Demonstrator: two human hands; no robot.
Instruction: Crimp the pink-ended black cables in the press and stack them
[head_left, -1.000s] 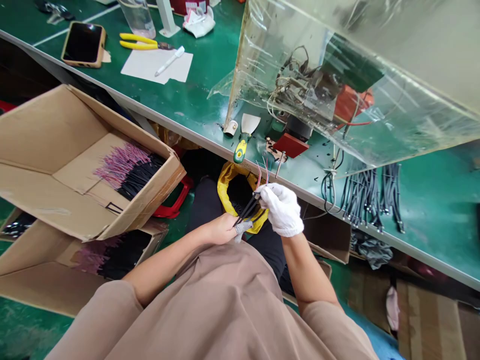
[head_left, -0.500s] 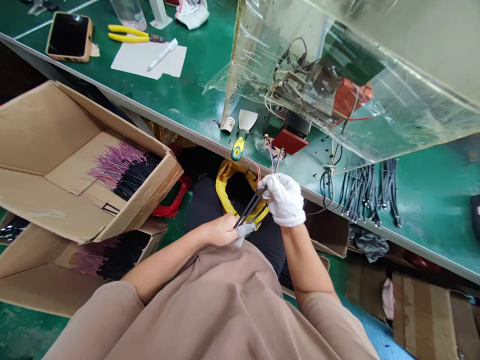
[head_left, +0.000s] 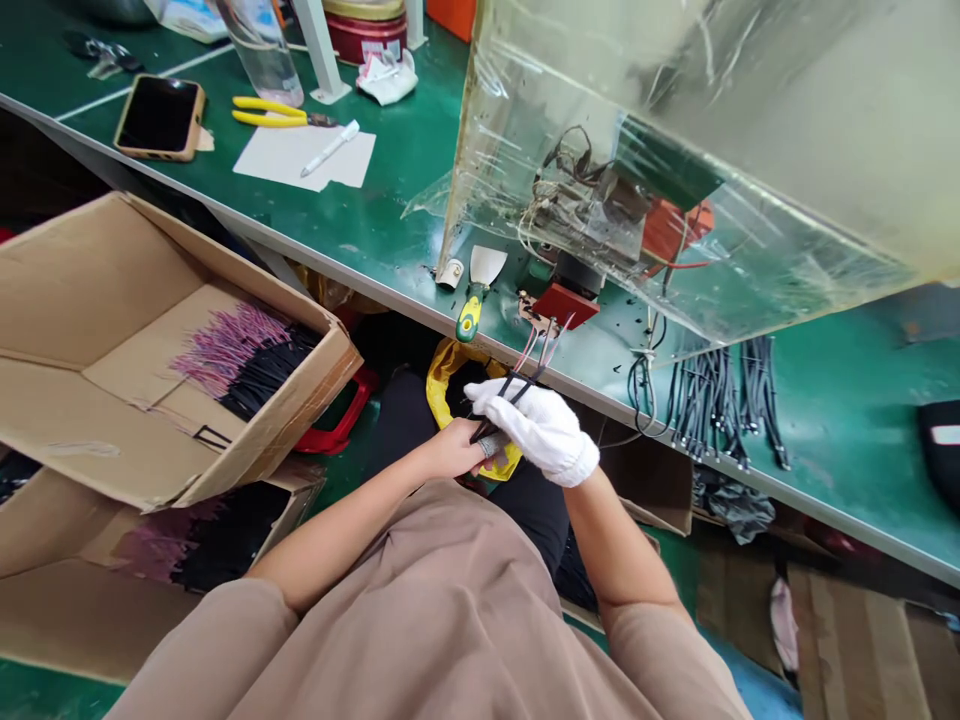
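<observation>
Green bench [head_left: 390,215] carries phone [head_left: 159,115], pliers [head_left: 270,111], paper [head_left: 289,162], scraper [head_left: 478,290], cables [head_left: 720,400].

The gloved right hand [head_left: 541,432] is sliding down the black wire bundle [head_left: 519,379], closing against the bare left hand [head_left: 452,452].

wire bundle [head_left: 519,382] lower ends hidden under gloved right hand [head_left: 541,432]; left hand [head_left: 450,452] fingertips behind it too
</observation>
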